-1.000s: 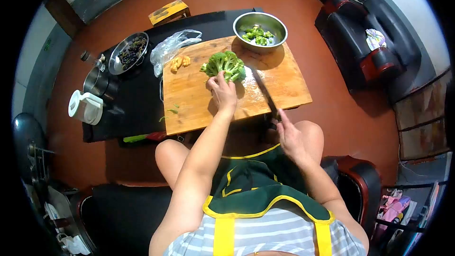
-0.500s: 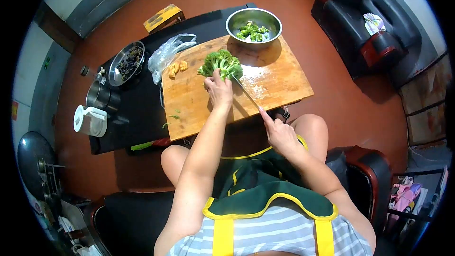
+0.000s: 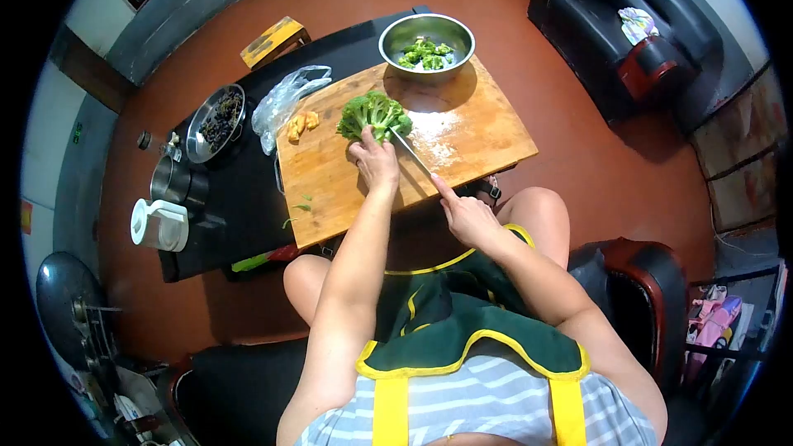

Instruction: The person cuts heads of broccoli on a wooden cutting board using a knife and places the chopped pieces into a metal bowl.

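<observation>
A head of broccoli [image 3: 372,112] lies on the wooden cutting board [image 3: 471,140], its florets facing away from me. My left hand [image 3: 376,159] grips it from the near side, around the stalk. In my right hand [image 3: 471,219] is a knife [image 3: 413,154], with the index finger stretched along it. The blade's tip reaches into the right side of the broccoli, by the stalk. Cut broccoli florets [image 3: 426,54] rest in a metal bowl [image 3: 467,54] at the board's far edge.
Yellow pieces [image 3: 303,125], likely ginger, and green scraps [image 3: 302,207] lie on the board's left. Beyond are a plastic bag [image 3: 281,107], a pan of dark food [image 3: 220,118], a metal pot [image 3: 171,177] and a white-lidded pitcher [image 3: 159,225] on the black table [image 3: 235,198].
The whole view has shifted slightly. The knife's tip has moved deeper toward the broccoli's stalk, and my right hand has come closer to my left. Both holds are unchanged.
</observation>
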`<action>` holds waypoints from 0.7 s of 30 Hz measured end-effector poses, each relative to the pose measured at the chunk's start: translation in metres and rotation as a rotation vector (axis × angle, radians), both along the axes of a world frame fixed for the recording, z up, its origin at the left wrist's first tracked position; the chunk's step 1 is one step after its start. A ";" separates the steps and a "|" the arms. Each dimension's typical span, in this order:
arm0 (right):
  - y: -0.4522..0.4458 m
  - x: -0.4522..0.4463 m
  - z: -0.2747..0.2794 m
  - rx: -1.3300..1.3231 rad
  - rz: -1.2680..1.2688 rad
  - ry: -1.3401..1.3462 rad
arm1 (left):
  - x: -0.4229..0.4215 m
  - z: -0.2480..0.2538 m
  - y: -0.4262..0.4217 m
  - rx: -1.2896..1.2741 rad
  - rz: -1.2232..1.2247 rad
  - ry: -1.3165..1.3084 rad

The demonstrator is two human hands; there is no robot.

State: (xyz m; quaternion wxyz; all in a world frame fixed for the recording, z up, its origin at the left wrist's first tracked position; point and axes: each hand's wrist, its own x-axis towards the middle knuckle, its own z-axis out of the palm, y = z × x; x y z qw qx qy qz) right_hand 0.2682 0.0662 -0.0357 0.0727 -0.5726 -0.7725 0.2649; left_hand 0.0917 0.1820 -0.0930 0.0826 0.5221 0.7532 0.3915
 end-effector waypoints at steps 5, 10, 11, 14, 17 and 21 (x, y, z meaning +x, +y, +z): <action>-0.010 -0.005 -0.022 -0.055 0.003 -0.005 | -0.004 0.003 0.001 -0.011 0.001 -0.097; 0.002 0.028 -0.033 -0.053 0.008 0.005 | -0.032 -0.003 0.013 0.037 0.033 -0.234; 0.013 0.039 -0.032 -0.086 0.032 -0.020 | -0.044 -0.011 0.019 0.039 0.043 -0.213; 0.051 0.065 -0.022 -0.036 0.134 -0.097 | -0.049 0.032 -0.002 0.026 -0.001 -0.809; 0.088 0.075 -0.010 -0.081 0.167 -0.082 | -0.062 0.025 -0.010 0.093 -0.026 -0.950; 0.115 0.071 -0.013 0.044 0.225 -0.094 | -0.064 0.035 -0.032 0.127 -0.078 -1.281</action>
